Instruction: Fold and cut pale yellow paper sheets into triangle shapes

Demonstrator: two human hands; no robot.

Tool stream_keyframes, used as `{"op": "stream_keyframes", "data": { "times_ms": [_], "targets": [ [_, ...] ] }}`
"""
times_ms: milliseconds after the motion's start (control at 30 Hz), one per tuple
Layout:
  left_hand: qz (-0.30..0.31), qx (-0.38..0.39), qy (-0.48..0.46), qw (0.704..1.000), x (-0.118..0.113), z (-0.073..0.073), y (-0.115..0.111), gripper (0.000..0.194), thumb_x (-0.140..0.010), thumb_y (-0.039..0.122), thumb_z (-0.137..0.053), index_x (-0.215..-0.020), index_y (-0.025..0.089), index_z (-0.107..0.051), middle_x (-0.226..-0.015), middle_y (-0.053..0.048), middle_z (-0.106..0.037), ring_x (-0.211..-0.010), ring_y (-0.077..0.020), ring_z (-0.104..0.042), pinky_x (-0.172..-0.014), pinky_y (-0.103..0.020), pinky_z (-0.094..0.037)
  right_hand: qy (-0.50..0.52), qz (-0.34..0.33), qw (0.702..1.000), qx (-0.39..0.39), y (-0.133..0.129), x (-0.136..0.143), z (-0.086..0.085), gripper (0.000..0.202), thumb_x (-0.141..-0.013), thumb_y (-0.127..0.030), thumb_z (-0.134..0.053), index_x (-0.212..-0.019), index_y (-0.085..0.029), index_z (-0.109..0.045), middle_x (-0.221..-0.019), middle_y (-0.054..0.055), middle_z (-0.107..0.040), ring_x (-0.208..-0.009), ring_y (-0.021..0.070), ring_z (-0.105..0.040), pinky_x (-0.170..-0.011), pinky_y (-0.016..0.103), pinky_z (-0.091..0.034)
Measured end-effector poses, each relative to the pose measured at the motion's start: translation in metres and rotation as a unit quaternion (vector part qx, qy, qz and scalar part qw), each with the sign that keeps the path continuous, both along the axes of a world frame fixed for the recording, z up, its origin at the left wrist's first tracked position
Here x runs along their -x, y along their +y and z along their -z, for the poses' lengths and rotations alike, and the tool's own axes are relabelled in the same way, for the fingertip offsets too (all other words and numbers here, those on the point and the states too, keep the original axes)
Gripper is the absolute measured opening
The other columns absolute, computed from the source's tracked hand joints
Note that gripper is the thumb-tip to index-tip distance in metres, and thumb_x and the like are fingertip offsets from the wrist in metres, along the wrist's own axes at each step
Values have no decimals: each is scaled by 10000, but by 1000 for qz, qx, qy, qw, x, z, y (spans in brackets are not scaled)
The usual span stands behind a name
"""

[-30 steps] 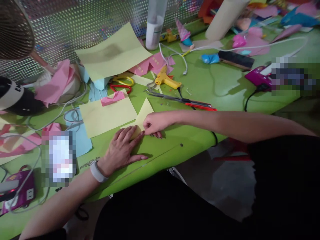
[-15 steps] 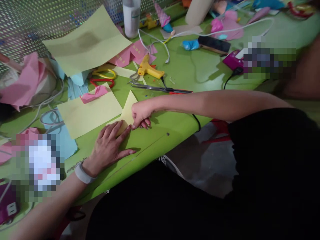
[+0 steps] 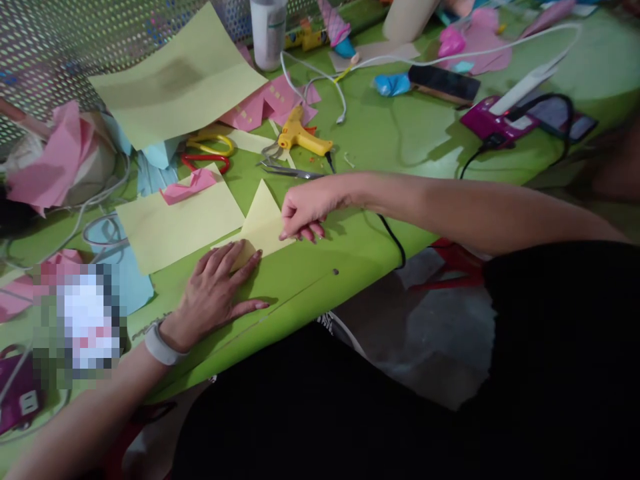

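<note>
A folded pale yellow paper (image 3: 264,223) with a pointed top lies near the edge of the green table. Spread flat, my left hand (image 3: 215,283) presses on its lower left part, thumb apart from the fingers. My right hand (image 3: 306,208) has its fingers curled, with the thumb and fingertips on the paper's right end. Whether it pinches the paper is hidden. To the left lies a flat yellow sheet (image 3: 185,230) with a folded pink piece (image 3: 189,187) on its top edge.
Beyond the hands lie a yellow glue gun (image 3: 303,133), tweezers (image 3: 290,172) and scissors (image 3: 207,162). A large yellow sheet (image 3: 175,87) leans at the back. A purple power strip (image 3: 497,120) and phone (image 3: 445,83) are at the right; the table edge (image 3: 325,293) is close.
My right hand has moved right along the lower edge of the folded paper, uncovering more of it. My left hand remains on the paper. The view has shifted slightly.
</note>
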State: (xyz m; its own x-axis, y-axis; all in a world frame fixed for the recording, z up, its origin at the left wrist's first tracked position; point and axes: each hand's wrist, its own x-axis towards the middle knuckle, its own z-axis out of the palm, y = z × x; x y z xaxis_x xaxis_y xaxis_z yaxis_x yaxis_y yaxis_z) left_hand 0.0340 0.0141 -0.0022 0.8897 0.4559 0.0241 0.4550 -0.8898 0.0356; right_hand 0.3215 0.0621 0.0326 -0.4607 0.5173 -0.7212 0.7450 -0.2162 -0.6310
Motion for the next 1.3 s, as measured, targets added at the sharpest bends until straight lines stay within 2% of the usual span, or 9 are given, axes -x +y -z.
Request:
{"op": "stream_keyframes", "data": {
  "times_ms": [200, 367, 533, 667, 800, 967, 1133, 1233, 1300],
  "targets": [
    [-2, 14, 17, 1000, 2, -2, 0, 873, -842, 806, -400, -1528, 266, -386, -1557, -141, -417, -1405, -334, -411, -1152, -472, -320, 17, -48, 999, 16, -2, 30, 16, 329, -857, -406, -700, -698, -135, -601, -602, 19, -676, -548, 133, -662, -513, 243, -436],
    [-8, 19, 35, 999, 23, -9, -3, 845, -854, 784, -424, -1542, 299, -350, -1589, -117, -374, -1435, -310, -383, -1181, -468, -288, 19, -44, 998, 28, -5, 27, 18, 334, -883, -380, -671, -666, -141, -587, -586, 25, -671, -518, 131, -648, -515, 253, -439],
    [-41, 33, 41, 998, 51, -17, -16, 842, -873, 747, -460, -1560, 278, -326, -1611, -125, -332, -1445, -347, -363, -1184, -505, -285, 24, -34, 999, 33, -7, 25, 21, 358, -879, -390, -677, -639, -146, -569, -549, 19, -662, -444, 105, -610, -475, 235, -409],
    [-87, 42, 42, 994, 65, -21, -26, 825, -858, 749, -491, -1540, 301, -371, -1611, -100, -341, -1437, -360, -375, -1179, -525, -306, 40, -27, 999, 24, -10, 22, 25, 358, -875, -408, -674, -651, -148, -569, -557, 26, -668, -446, 108, -613, -467, 231, -404],
    [-82, 32, 26, 996, 72, -31, -24, 716, -894, 675, -511, -1510, 321, -416, -1608, -90, -348, -1440, -348, -378, -1181, -545, -311, 57, -26, 998, 29, -11, 21, 25, 313, -877, -362, -659, -667, -150, -565, -592, 33, -680, -482, 111, -634, -468, 223, -412],
    [-119, -3, -54, 991, 38, -34, -2, 550, -960, 457, -549, -1471, 277, -453, -1500, -118, -493, -1351, -302, -490, -1077, -494, -455, 83, -18, 996, 20, -13, 24, 23, 254, -868, -294, -632, -671, -162, -544, -549, 0, -641, -462, 110, -626, -459, 217, -458],
    [-112, 47, -47, 992, -10, -21, 23, 557, -960, 531, -513, -1400, 191, -535, -1315, -151, -609, -1173, -299, -592, -966, -461, -527, 73, -17, 997, -23, -19, 21, 14, 146, -830, -230, -620, -717, -178, -544, -562, -20, -630, -473, 120, -629, -490, 244, -518],
    [-124, 100, -41, 986, -18, -21, 33, 553, -937, 564, -534, -1352, 202, -579, -1153, -123, -640, -1046, -264, -635, -886, -406, -547, 48, -25, 996, -72, -25, 5, 5, 130, -822, -266, -618, -736, -187, -562, -597, -7, -649, -514, 136, -646, -497, 248, -502],
    [-131, 140, -47, 980, -19, -24, 38, 562, -909, 561, -581, -1344, 206, -578, -1051, -91, -646, -940, -232, -657, -814, -365, -549, 24, 6, 991, -131, -29, -14, 0, 161, -844, -328, -605, -761, -192, -589, -653, 14, -679, -566, 152, -663, -528, 264, -501]
  ]
}}
